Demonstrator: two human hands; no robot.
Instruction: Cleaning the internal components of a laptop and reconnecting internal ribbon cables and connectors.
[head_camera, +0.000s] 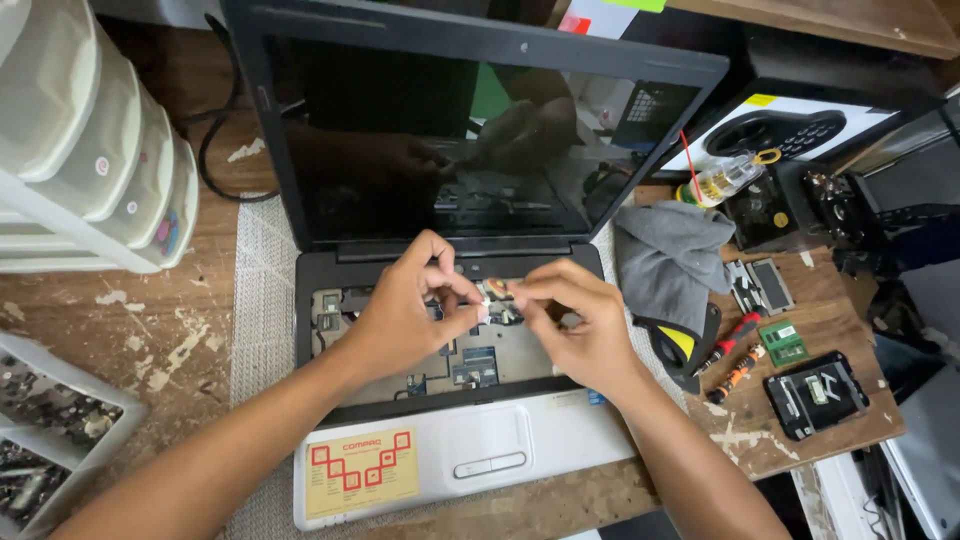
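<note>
1. A small part (497, 291), round and pale with a reddish mark, is held above the open middle of a laptop (470, 420), whose keyboard has been taken out so that the boards inside are shown.
2. The part is pinched between the left hand (405, 310) and the right hand (580, 325); the fingers of both hands are closed on it, thumb against forefinger.
3. The laptop is set on a pale woven mat (262, 300) on a worn wooden worktop (130, 330), with its dark screen (450, 140) raised upright behind the hands.
4. A yellow sticker with red squares (361, 471) is seen on the white palm rest, left of the touchpad (489, 440).
5. A grey cloth (672, 262) is laid just right of the laptop.
6. Two screwdrivers with red and orange handles (735, 358) are placed near a small green circuit board (783, 342) and a black drive tray (815, 393).
7. White plastic drawers (90, 150) are stacked at the far left.
</note>
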